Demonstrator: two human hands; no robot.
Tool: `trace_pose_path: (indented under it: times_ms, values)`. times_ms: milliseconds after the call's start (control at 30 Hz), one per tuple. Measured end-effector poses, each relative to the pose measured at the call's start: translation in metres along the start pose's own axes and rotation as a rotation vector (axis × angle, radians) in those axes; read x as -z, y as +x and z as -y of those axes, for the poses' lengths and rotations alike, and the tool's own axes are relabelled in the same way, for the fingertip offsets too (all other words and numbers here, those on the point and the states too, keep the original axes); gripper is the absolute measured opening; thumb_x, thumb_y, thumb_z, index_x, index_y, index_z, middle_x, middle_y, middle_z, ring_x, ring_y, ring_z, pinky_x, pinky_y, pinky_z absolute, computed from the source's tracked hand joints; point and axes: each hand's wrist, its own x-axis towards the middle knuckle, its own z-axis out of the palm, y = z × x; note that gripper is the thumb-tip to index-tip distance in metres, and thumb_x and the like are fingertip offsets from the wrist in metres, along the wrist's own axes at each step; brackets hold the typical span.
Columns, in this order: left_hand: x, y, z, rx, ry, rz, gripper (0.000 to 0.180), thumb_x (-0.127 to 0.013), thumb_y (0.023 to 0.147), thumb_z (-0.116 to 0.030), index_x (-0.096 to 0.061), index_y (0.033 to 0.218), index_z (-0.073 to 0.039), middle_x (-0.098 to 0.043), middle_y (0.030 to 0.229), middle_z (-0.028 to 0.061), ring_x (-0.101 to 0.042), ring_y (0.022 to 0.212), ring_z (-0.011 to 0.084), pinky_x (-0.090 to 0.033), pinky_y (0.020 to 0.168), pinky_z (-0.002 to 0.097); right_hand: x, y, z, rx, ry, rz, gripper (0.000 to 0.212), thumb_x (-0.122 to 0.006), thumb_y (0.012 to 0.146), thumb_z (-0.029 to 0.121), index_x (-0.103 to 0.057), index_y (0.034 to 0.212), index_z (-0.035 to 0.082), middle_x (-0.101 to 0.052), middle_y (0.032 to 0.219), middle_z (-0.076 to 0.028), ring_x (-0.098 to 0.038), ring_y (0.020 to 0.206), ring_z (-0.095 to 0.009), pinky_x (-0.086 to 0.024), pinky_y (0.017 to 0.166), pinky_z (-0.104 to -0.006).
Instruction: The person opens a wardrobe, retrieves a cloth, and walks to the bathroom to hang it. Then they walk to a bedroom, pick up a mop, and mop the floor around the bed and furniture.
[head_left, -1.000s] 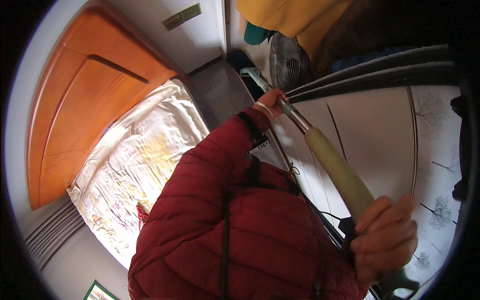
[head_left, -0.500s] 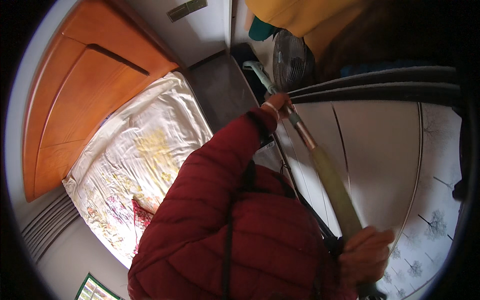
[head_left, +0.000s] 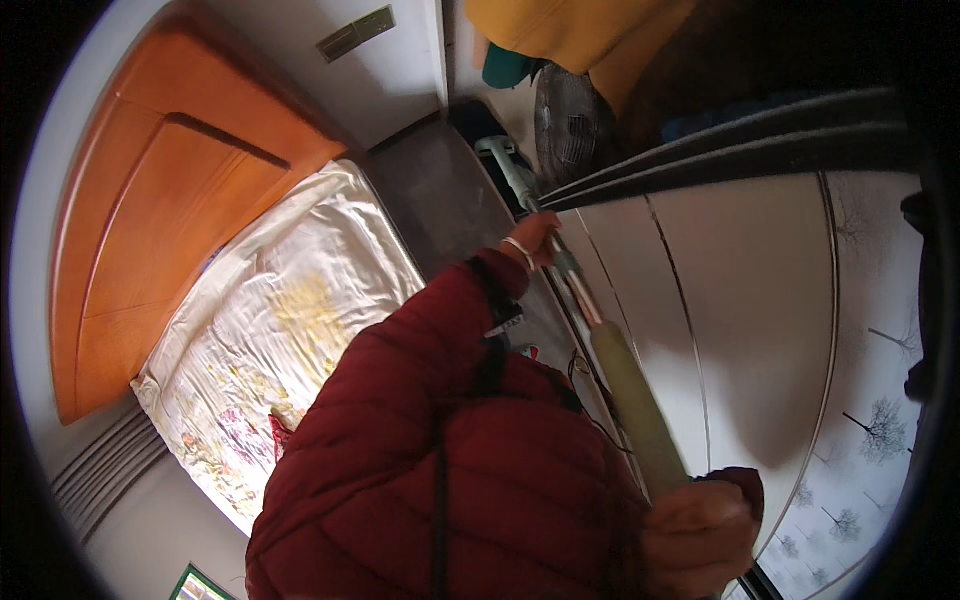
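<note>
My left hand (head_left: 537,238), in a dark red quilted sleeve, is closed around the metal shaft of a long-handled pole (head_left: 640,410). The pole runs slantwise from the upper middle to the lower right. At its far end is a pale green hooked head (head_left: 497,150); a thick olive sleeve covers its near part. My right hand (head_left: 700,535) is curled into a fist at the near end of that olive sleeve, slightly blurred. The pole's lowest end is hidden behind this hand.
On the left stands a bed with an orange-brown wooden headboard (head_left: 190,200) and a rumpled floral sheet (head_left: 320,290). A fan (head_left: 570,125) stands beyond the pole's head, under a yellow cloth (head_left: 570,30). Pale cabinet panels (head_left: 750,330) line the right. Grey floor (head_left: 430,200) shows beside the bed.
The pole and both hands have shifted left in the picture. My left hand sits slightly lower, and my right hand has turned, with its sleeve cuff now showing.
</note>
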Motion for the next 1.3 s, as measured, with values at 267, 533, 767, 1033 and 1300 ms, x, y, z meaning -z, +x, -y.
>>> trace_pose_path:
  times_ms: [267,533,767,1033,1300]
  values:
    - [-0.052,-0.013,-0.011,0.147,0.067,-0.048,0.022,-0.058,0.076,-0.011,-0.04,0.063,-0.01,-0.038,0.05,0.0063,-0.042,0.038,0.021,-0.034,0.036,0.0374,-0.066,-0.089,0.034,-0.193,-0.113,-1.238,0.008,-0.05,0.076,0.004,-0.046,0.076,0.011,-0.041,0.069,-0.006,-0.043,0.064,-0.02,-0.042,0.061,-0.0325]
    - [-0.048,0.019,0.034,0.136,0.235,-0.028,0.018,-0.058,0.076,-0.017,-0.051,0.069,-0.002,-0.05,0.055,0.0137,-0.056,0.046,0.0302,-0.052,0.048,0.0485,-0.107,-0.11,0.024,1.908,1.518,-1.561,0.017,-0.037,0.089,0.001,-0.032,0.084,0.017,-0.027,0.076,0.003,-0.034,0.071,-0.012,-0.035,0.069,-0.0272]
    - [-0.058,0.014,0.056,0.133,0.335,-0.05,0.025,-0.052,0.082,-0.024,-0.051,0.068,-0.003,-0.054,0.057,0.0141,-0.051,0.04,0.0268,-0.046,0.039,0.0419,-0.083,-0.146,0.039,1.337,0.465,-2.093,0.026,-0.043,0.093,0.006,-0.043,0.119,0.01,-0.043,0.09,0.001,-0.044,0.087,-0.013,-0.038,0.079,-0.0218]
    - [-0.064,-0.009,0.089,0.308,0.383,-0.088,0.023,-0.043,0.087,-0.019,-0.056,0.078,-0.002,-0.057,0.061,0.0155,-0.058,0.044,0.026,-0.052,0.041,0.0406,-0.07,-0.178,0.075,-0.251,-0.218,-1.538,0.019,-0.053,0.072,0.004,-0.037,0.068,0.012,-0.038,0.058,-0.001,-0.04,0.105,-0.026,-0.031,0.069,-0.0288]
    - [-0.061,-0.038,0.096,0.354,0.422,0.089,0.017,-0.049,0.083,-0.02,-0.055,0.086,-0.004,-0.057,0.068,0.0146,-0.058,0.047,0.0267,-0.052,0.043,0.0407,-0.082,-0.242,0.129,-0.312,-0.286,-1.673,0.032,-0.062,0.068,0.009,-0.051,0.097,0.0,-0.042,0.07,-0.006,-0.045,0.106,-0.03,-0.031,0.099,-0.0308]
